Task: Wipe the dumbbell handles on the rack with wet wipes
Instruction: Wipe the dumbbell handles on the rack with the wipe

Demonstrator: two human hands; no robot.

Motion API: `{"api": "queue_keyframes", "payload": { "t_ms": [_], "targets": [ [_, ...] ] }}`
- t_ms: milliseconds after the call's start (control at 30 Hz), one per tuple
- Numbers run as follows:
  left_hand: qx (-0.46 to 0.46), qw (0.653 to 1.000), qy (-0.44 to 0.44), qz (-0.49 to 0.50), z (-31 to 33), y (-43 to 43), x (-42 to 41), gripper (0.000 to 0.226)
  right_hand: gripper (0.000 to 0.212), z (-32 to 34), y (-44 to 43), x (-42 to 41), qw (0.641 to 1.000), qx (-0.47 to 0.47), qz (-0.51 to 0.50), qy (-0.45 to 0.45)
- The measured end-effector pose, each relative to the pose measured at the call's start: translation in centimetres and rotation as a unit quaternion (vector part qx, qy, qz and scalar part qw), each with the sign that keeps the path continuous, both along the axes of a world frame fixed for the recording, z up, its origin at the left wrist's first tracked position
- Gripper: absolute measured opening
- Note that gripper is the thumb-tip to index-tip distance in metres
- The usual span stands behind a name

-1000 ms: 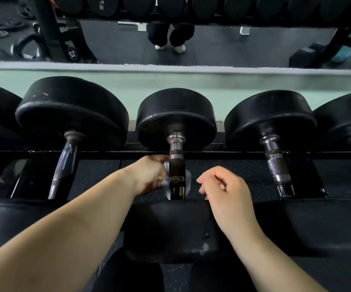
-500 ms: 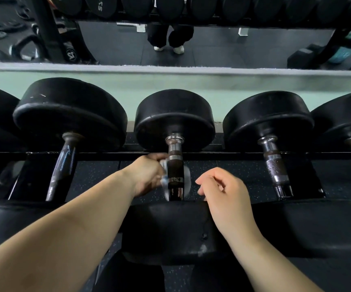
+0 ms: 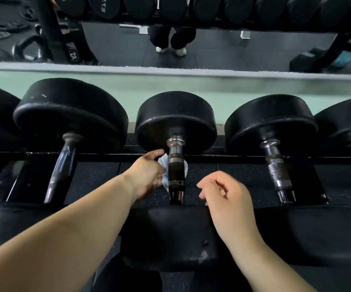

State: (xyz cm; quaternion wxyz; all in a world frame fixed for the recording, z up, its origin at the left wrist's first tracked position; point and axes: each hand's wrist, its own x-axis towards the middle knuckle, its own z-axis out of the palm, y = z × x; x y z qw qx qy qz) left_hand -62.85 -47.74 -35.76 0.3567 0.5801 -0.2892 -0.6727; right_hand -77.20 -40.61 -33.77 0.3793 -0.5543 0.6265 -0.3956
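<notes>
At the left of the frame, the left handle [image 3: 61, 171] is a smooth dark bar sloping down from its big rubber head. It would likely be slick under a damp cloth.

Just left of centre, the left hand [image 3: 147, 175] reaches in from the lower left and holds the wet wipe [image 3: 163, 165] against the centre handle [image 3: 176, 171]. White shows on both sides of the bar, so the wipe seems wrapped under it, with the fingers hidden behind and the thumb out above. The wipe looks thin, limp and light, apt to bunch or tear on knurling. It is best pinched flat round the bar, not by a corner.

The centre handle is stiff metal, knurled near the top and dark in the middle. Its dumbbell looks heavy and should sit firm on the rack rail [image 3: 107, 157] under rubbing.

Right of centre, the right hand [image 3: 223, 192] hovers near the bar with fingers loosely curled, holding nothing. Further right, the right handle [image 3: 276, 169] is chromed and knurled, probably rough enough to snag the wipe.
</notes>
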Motion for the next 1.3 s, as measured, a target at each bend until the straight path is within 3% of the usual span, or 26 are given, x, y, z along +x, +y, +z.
{"api": "queue_keyframes", "payload": {
  "t_ms": [67,133,233,367,433,633,700,767,833,900,1100,1300],
  "targets": [
    [-0.015,0.999,0.02,0.044,0.5,0.1,-0.1,0.057,0.018,0.0,0.0,0.0,1.0,0.001,0.0,-0.007],
    [-0.038,0.998,0.032,0.04,1.0,0.2,-0.2,0.039,0.021,0.1,0.1,0.0,1.0,0.0,0.001,-0.006],
    [-0.031,0.997,0.004,0.064,1.4,0.4,-0.1,0.032,0.021,0.1,0.2,0.0,1.0,-0.005,-0.003,0.0],
    [-0.043,0.99,-0.113,0.069,2.0,0.7,0.8,0.047,0.02,0.3,0.2,0.0,1.0,-0.004,0.0,0.009],
    [-0.076,0.986,-0.131,0.066,3.1,1.1,1.7,0.05,0.02,0.4,0.0,-0.1,1.0,0.007,0.009,0.012],
    [-0.133,0.991,0.009,0.015,7.2,3.1,4.4,0.051,0.02,3.1,-2.5,0.5,0.994,0.018,0.108,-0.026],
    [-0.125,0.99,0.065,0.01,7.8,3.4,4.5,0.05,0.035,4.2,-3.8,1.1,0.98,0.078,0.154,-0.098],
    [-0.098,0.988,0.114,0.018,8.7,3.8,4.3,0.043,0.054,5.2,-5.0,1.8,0.944,0.16,0.201,-0.206],
    [-0.069,0.993,0.094,0.031,9.4,4.5,4.2,0.041,0.038,6.3,-5.3,2.4,0.914,0.214,0.221,-0.265],
    [-0.046,0.996,0.033,0.063,10.6,5.5,4.5,0.038,0.016,7.6,-5.0,3.0,0.924,0.23,0.2,-0.231],
    [0.023,0.993,-0.043,0.107,19.9,9.0,6.0,0.022,0.019,16.1,-2.8,4.0,0.925,0.265,0.176,-0.209],
    [0.04,0.985,-0.082,0.149,32.5,12.9,7.9,0.011,0.008,27.2,0.9,6.0,0.91,0.296,0.187,-0.221]
  ]
}}
